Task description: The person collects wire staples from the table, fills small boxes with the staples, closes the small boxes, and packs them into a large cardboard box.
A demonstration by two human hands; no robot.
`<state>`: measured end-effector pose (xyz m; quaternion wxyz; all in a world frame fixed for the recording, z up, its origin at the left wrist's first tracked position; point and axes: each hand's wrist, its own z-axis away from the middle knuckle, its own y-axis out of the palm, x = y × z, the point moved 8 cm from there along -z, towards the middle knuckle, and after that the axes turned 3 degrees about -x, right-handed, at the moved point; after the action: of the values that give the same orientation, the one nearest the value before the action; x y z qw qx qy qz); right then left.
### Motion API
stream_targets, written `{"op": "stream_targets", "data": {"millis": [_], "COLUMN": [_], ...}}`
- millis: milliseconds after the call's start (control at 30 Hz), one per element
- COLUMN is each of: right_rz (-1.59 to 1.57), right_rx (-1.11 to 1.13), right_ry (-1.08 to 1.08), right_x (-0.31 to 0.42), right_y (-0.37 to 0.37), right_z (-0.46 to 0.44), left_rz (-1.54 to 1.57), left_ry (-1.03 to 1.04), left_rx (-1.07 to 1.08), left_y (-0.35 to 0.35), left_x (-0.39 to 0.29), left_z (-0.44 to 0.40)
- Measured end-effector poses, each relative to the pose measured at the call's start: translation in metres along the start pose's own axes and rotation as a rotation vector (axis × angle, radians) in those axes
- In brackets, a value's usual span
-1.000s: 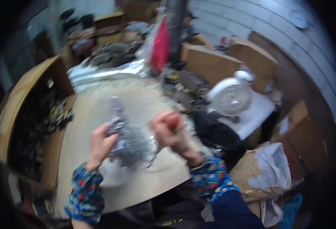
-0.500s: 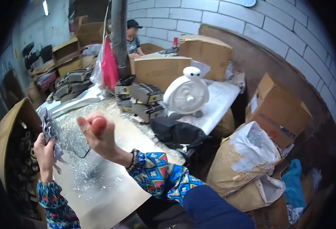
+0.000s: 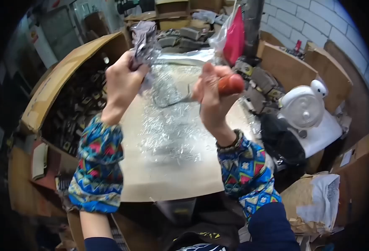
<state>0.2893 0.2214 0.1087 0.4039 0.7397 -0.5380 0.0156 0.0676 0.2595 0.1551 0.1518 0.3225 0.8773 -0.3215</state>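
Observation:
My left hand (image 3: 123,81) is raised at the left of the work board, closed on a crumpled silver-grey sheet (image 3: 144,38) whose material I cannot make out. Wrapped in the fingers of my right hand (image 3: 213,98) is a red-handled tool (image 3: 232,84). Its rounded handle end points right, and a thin bent metal shank (image 3: 174,103) reaches left over the board. Small shiny metal pieces (image 3: 167,138) lie scattered across the pale board (image 3: 172,184) below both hands.
A big cardboard box (image 3: 63,67) full of small dark parts stands on the left. Stacked dark metal blocks (image 3: 262,81), a black bag (image 3: 278,140) and a white fan (image 3: 303,108) are on the right. A paper sack (image 3: 308,201) stands lower right. Behind hangs a pink bag (image 3: 234,35).
My view has swung left and down, so the board is now central and the other person is out of view. Both hands keep hold of their things; the tool's handle now points right.

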Motion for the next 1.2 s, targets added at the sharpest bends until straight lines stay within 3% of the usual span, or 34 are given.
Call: {"op": "stream_targets", "data": {"millis": [67, 100, 233, 333, 400, 433, 500, 600, 667, 700, 767, 833, 933, 1067, 1100, 1200], "right_rz": [-0.144, -0.261, -0.031, -0.068, -0.241, 0.177, 0.007, 0.102, 0.081, 0.014, 0.255, 0.441, 0.31, -0.12, -0.162, 0.039], "right_rx": [-0.063, -0.1, 0.011, -0.037, -0.029, 0.104, -0.025, 0.081, 0.17, 0.154, 0.21, 0.291, 0.155, -0.049, -0.065, 0.075], "right_ry": [-0.08, -0.152, -0.309, -0.376, -0.196, -0.428, -0.534, -0.627, -0.469, -0.273, -0.264, -0.167, 0.04, -0.193, -0.135, -0.441], "right_x": [0.007, 0.018, 0.019, 0.03, 0.035, 0.022, 0.037, 0.042, 0.035, 0.027, 0.021, -0.007, -0.041, 0.001, 0.014, 0.027], "right_y": [-0.001, -0.002, 0.013, 0.011, 0.008, 0.029, 0.025, 0.035, 0.038, 0.03, 0.03, 0.022, -0.003, 0.001, 0.0, 0.024], "right_z": [-0.005, -0.012, -0.035, -0.044, -0.049, -0.044, -0.048, -0.05, -0.04, -0.039, -0.031, -0.015, -0.001, -0.032, -0.042, -0.054], "left_rz": [0.06, 0.086, -0.093, 0.101, 0.114, 0.048, -0.069, -0.08, 0.059, -0.019, -0.024, 0.199, 0.405, 0.035, -0.093, -0.018], "left_ry": [-0.071, -0.092, -0.047, -0.157, -0.193, -0.184, -0.152, -0.116, -0.127, -0.146, -0.071, -0.081, -0.09, -0.063, -0.092, -0.074], "left_rx": [0.032, -0.054, -0.064, -0.079, -0.095, -0.091, -0.08, -0.119, -0.141, -0.129, -0.189, -0.175, -0.162, -0.074, -0.041, -0.098], "left_y": [0.009, -0.003, -0.015, -0.02, -0.025, -0.027, -0.023, -0.023, -0.023, -0.025, -0.029, -0.025, -0.02, -0.014, -0.011, -0.013], "left_x": [0.018, 0.02, 0.052, 0.082, 0.087, 0.087, 0.086, 0.097, 0.099, 0.084, 0.059, 0.049, 0.025, 0.056, 0.078, 0.081], "left_z": [-0.007, -0.008, -0.01, -0.012, -0.008, -0.006, -0.009, -0.011, -0.02, -0.023, -0.028, -0.042, -0.046, -0.047, -0.045, -0.028]}}
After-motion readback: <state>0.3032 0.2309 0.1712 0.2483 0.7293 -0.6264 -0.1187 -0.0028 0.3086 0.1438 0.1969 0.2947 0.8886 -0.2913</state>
